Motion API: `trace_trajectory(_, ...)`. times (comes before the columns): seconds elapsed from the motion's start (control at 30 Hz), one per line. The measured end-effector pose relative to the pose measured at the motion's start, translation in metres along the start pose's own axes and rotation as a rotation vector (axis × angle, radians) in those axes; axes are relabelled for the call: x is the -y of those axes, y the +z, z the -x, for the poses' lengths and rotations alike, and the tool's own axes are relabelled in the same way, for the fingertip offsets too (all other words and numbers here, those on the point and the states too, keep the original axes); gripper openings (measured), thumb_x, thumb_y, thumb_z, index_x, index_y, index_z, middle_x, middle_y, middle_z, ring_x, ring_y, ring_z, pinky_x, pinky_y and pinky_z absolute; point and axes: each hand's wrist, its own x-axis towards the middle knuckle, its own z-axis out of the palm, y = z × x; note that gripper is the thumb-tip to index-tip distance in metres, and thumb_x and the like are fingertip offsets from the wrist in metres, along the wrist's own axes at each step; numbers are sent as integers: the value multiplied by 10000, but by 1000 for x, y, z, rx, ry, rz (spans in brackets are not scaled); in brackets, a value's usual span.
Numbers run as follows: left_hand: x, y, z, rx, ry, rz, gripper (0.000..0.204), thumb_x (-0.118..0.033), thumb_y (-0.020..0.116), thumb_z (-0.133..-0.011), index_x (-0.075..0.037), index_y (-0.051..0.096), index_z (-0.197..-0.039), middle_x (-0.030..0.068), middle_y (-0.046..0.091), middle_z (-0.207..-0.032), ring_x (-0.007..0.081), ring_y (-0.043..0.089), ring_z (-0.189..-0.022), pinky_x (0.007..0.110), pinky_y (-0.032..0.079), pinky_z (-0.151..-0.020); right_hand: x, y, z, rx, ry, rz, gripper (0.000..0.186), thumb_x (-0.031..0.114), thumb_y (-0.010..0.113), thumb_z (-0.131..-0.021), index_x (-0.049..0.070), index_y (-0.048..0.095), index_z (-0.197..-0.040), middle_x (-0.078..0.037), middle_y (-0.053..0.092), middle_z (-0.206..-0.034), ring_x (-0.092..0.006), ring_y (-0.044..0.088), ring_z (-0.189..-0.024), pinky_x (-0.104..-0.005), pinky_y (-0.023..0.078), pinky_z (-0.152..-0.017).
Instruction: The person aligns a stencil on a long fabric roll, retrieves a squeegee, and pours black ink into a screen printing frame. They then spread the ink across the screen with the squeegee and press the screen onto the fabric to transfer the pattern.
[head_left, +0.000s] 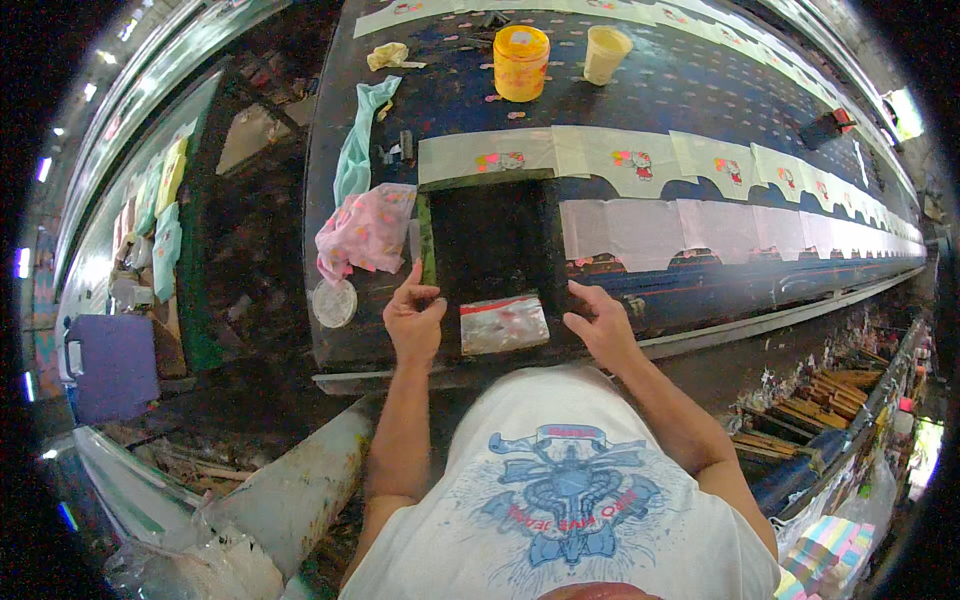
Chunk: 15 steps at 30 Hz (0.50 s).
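Note:
A dark rectangular screen printing frame (485,232) lies on the long dark table in front of me. At its near left corner, my left hand (413,318) is closed on the side edge, index finger stretched along it. My right hand (602,325) pinches the opposite edge, thumb and fingertips near the right corner. Between the hands, on the near end of the frame, rests a shiny, see-through flat packet (505,325) with a red strip. Pale green cloth pieces (487,155) with a printed cartoon figure show just beyond the frame.
Pink cloth pieces (700,225) run in a row to the right. Left of the frame are a crumpled pink cloth (370,232), a turquoise cloth (358,145) and a round lid (334,303). A yellow tub (521,65) and a pale cup (606,55) stand farther back.

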Motion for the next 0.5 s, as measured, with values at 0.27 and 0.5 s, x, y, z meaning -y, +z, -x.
trace_trajectory(0.27,8,4,-1,-8,29,-13,174,104,798,-841,-10,765,-968,271,610,-1698,78,721,-976,266,567,-857,-18,6,6,-32,58,-49,589,131,816,-982,-5,689,-1540,-221,764,-1386,-297,748,-1121,-409,594,-1009)
trace_trajectory(0.5,-12,5,3,1,-59,-166,185,69,818,-809,-18,789,-969,285,623,-1675,295,667,-1483,394,499,-1222,64,7,16,138,-611,367,630,59,929,-854,80,746,-1457,-173,731,-1451,-406,671,-1363,-502,536,-1179)
